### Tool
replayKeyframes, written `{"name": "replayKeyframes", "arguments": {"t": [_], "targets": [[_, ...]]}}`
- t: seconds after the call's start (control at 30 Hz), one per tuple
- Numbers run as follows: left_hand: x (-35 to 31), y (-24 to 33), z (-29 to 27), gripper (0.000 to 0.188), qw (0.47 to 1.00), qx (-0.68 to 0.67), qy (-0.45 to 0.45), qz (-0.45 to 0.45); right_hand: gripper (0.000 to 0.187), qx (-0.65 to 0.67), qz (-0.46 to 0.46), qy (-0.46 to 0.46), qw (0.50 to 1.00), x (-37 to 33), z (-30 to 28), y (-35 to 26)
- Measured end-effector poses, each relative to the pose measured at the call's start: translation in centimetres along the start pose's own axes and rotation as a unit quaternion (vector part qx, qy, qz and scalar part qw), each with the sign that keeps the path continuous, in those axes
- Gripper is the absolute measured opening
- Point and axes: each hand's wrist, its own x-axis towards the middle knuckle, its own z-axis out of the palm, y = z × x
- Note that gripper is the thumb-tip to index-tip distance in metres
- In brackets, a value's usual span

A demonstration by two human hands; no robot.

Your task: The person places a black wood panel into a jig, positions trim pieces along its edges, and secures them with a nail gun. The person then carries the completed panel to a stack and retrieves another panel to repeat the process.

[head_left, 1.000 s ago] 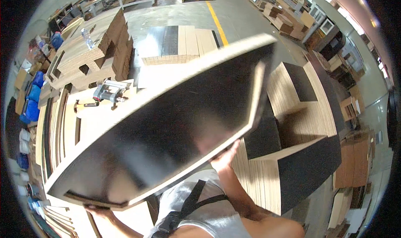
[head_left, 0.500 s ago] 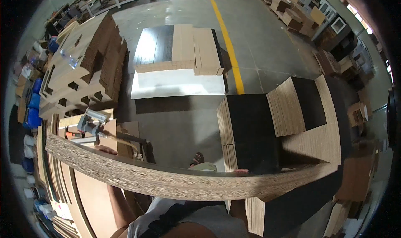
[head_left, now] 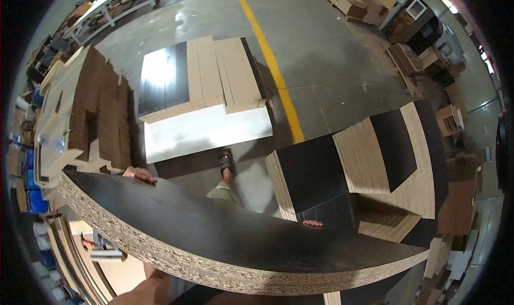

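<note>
A long chipboard panel (head_left: 225, 241) with a dark face and a thick speckled edge stretches across the front of the head view, in front of my body. My left hand (head_left: 140, 175) grips its far edge toward the left end, fingers curled over the rim. Farther right, only the fingertips of my right hand (head_left: 312, 223) show over the same far edge; the panel hides the rest. My left forearm is partly seen below the panel, and my foot (head_left: 226, 163) is on the floor beyond it.
Ahead is a low stack of black and tan boards (head_left: 206, 77) on a white sheet (head_left: 209, 133). Stacked black panels (head_left: 310, 176) stand at right, and notched chipboard pieces (head_left: 80, 112) at left. A workbench with tools (head_left: 107, 251) lies lower left. A yellow floor line (head_left: 267, 53) runs past.
The panel has tilted so its dark face now shows. My foot has stepped forward, the floor stack is nearer, and the workbench has slipped back behind the panel.
</note>
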Motion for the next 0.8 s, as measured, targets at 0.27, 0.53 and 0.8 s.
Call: {"name": "replayKeyframes", "arguments": {"t": [0.27, 0.53, 0.8], "targets": [[20.6, 3.7, -12.5, 0.019, 0.996, 0.077, 0.037, -0.032, 0.101, 0.030, -0.094, 0.035, 0.994, 4.5, 9.7, 5.2], [33.0, -1.3, -23.9, 0.024, 0.999, -0.025, 0.046, 0.006, 0.102, 0.101, -0.179, 0.073, 0.976, 10.7, 15.6, 8.9], [51.9, -7.2, -29.0, 0.031, 0.979, 0.080, -0.164, -0.095, 0.102, 0.173, -0.260, 0.110, 0.944, 18.1, 19.4, 6.6]]}}
